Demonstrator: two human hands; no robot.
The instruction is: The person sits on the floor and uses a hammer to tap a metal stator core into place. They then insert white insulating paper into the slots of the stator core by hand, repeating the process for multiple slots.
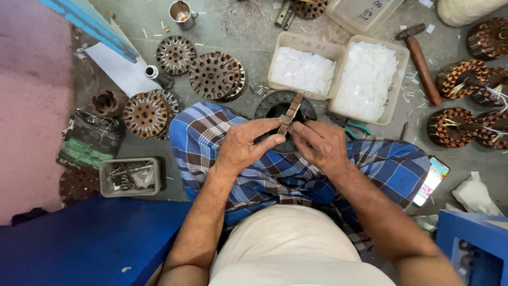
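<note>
Head view: both hands meet over the lap. The left hand (248, 145) pinches the lower end of a slotted stator core (290, 113), held on edge; the right hand (320, 144) presses fingers together against it from the other side. Just beyond both grips sit two trays of white paper slips (304, 69). A slackened pinch could drop the core onto the floor (248, 32).
</note>
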